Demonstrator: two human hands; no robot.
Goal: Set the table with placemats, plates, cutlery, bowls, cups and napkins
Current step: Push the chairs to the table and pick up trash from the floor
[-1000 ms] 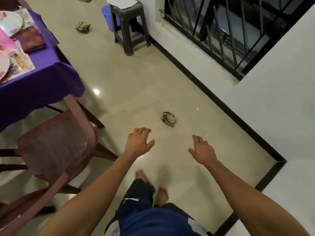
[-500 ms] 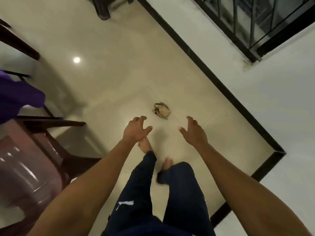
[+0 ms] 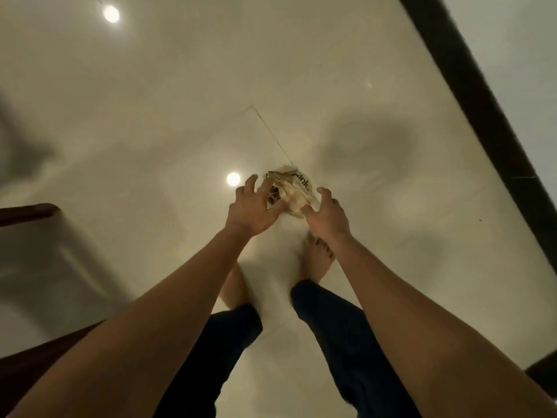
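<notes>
While both arms reach down, crumpled cream-and-brown paper napkin (image 3: 289, 191) lies on shiny cream floor tile (image 3: 150, 116), between left hand (image 3: 251, 211) and right hand (image 3: 327, 217). Fingers spread, released, grasping nothing. Bare feet just behind. Dark wooden chair (image 3: 27, 211) at left.

One crumpled napkin (image 3: 291, 193), two hands, two bare feet.

I have bent down over the crumpled napkin (image 3: 291, 191) on the floor (image 3: 150, 116), which now fills my view; the table and stool are gone from sight. My left hand (image 3: 254, 208) and right hand (image 3: 325, 214), held apart in the air before, have closed in on either side of it, fingers spread.
</notes>
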